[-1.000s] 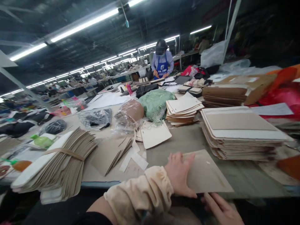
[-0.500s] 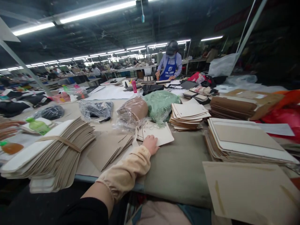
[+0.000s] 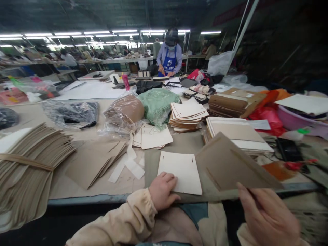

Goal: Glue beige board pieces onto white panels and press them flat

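At the front edge of the table, a white panel with two small dark slots lies on the grey-green cloth. My left hand is closed at its near left corner, fingers on top and the thumb by the front edge. A large grey-brown sheet of board, marked with two darker strips, is tilted up off the table. My right hand pinches its lower edge between thumb and fingers. Just behind the single panel sits a small pile of similar white panels.
A banded stack of boards stands at left, beside loose brown boards and white strips. Stacked panels and bigger boards lie behind. Bagged goods fill the middle. A co-worker stands across the table.
My left hand has drawn one white panel from the pile toward me. My right hand has come into view, with the grey-brown board lifted and turned. The view has swung right.
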The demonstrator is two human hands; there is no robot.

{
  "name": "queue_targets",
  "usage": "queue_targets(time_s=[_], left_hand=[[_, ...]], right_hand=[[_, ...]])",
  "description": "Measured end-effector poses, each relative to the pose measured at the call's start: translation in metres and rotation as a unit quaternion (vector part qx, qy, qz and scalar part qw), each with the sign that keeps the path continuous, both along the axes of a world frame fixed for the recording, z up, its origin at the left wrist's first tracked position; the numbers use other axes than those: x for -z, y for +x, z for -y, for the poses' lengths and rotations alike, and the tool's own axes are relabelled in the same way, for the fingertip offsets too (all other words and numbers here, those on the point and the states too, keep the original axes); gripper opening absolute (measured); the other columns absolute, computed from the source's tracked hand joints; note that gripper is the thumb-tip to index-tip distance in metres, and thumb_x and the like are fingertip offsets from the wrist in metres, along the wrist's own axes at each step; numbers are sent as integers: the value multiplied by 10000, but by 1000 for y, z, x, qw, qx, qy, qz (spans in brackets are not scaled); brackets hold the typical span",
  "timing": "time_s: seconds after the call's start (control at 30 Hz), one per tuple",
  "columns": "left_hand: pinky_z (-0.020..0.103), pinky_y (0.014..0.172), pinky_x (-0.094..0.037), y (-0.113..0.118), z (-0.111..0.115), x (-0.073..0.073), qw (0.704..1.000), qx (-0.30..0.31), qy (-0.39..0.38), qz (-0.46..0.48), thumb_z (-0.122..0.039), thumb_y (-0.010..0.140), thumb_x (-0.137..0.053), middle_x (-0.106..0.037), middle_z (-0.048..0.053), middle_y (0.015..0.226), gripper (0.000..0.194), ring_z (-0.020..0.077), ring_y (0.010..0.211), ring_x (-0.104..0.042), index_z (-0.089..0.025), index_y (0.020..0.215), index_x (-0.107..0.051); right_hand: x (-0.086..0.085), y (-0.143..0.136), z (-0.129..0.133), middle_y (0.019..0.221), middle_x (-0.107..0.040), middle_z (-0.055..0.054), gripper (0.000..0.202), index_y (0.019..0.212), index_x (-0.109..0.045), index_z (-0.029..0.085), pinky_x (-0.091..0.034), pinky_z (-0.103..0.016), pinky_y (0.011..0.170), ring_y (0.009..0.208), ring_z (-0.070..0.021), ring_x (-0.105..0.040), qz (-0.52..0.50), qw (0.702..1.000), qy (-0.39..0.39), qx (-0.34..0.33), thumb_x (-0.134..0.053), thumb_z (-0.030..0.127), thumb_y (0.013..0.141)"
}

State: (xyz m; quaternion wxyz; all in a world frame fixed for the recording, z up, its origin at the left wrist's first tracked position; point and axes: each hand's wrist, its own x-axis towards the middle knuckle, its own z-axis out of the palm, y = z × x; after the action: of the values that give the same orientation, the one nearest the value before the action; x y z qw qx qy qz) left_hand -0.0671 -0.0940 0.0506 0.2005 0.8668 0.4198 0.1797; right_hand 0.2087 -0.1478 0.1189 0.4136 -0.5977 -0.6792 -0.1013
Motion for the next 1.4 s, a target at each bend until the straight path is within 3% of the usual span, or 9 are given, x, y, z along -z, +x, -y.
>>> queue_targets(time_s=[0.1,0.2,0.3,0.6,0.7,0.8,0.97,1.2,1.4], left_hand=[[329,750,-469,-11,-11,-17,974,-83,-138,161,-444,766,-624,-657,97,901,347,207,813,-587,-147,928,-703],[241,546,-391,-24,-23,-37,881,-187,-293,320,-484,794,-568,-581,33,613,381,123,578,-511,-130,739,-697],[209,470,-288,-28,-28,-49,809,-217,-377,395,-532,724,-637,-486,-20,514,422,73,479,-399,-112,705,-679],[201,433,-186,-25,-28,-38,762,-250,-447,396,-451,579,-772,-408,-68,451,380,42,426,-308,-131,571,-566],[190,437,-213,-52,-39,-43,760,-281,-406,422,-402,573,-784,-422,-65,464,348,45,442,-333,-130,566,-568],[178,458,-282,-92,-50,-52,748,-319,-344,469,-360,555,-804,-475,-49,510,318,52,477,-378,-127,587,-591],[165,468,-321,-136,-51,-61,742,-340,-329,474,-349,556,-814,-490,-42,517,317,62,500,-407,-128,591,-590],[187,478,-273,-111,-39,-40,784,-290,-366,408,-389,623,-757,-444,-48,520,336,64,504,-360,-136,564,-544],[212,503,-232,-74,-40,-27,828,-212,-394,337,-443,652,-705,-372,-59,510,386,69,517,-305,-149,529,-489]], right_hand=[[-11,-12,-16,839,-618,-41,170,1054,-609,169,-439,-258,683,714,-151,-578,144,985,24,-94,-521,204,913],[-9,-23,-24,884,-642,-67,349,1261,-510,105,-431,-298,715,759,-179,-581,268,944,9,-195,-445,109,918],[-8,-39,-28,819,-634,-90,357,1237,-514,35,-404,-337,661,704,-195,-556,331,910,13,-250,-350,61,921],[-12,-68,-23,756,-633,-59,333,1160,-585,107,-377,-342,662,683,-178,-521,286,922,-28,-261,-378,65,903],[6,-61,-21,998,-642,-86,346,1253,-539,193,-399,-377,795,907,-227,-568,199,962,-61,-175,-511,226,910],[40,-53,-21,1214,-555,-172,552,1373,-404,142,-413,-443,895,1118,-309,-508,135,985,-86,-68,-552,369,892],[89,-53,-29,1406,-421,-159,438,1332,-465,141,-369,-524,1027,1317,-312,-350,165,947,-226,-159,-496,295,923],[96,-39,-44,1355,-497,-121,350,1243,-577,189,-395,-509,1038,1264,-275,-444,49,931,-264,-247,-502,251,906],[80,-34,-48,1132,-658,-106,354,1132,-658,186,-497,-385,946,1065,-232,-608,-228,928,-273,-110,-487,390,899]])
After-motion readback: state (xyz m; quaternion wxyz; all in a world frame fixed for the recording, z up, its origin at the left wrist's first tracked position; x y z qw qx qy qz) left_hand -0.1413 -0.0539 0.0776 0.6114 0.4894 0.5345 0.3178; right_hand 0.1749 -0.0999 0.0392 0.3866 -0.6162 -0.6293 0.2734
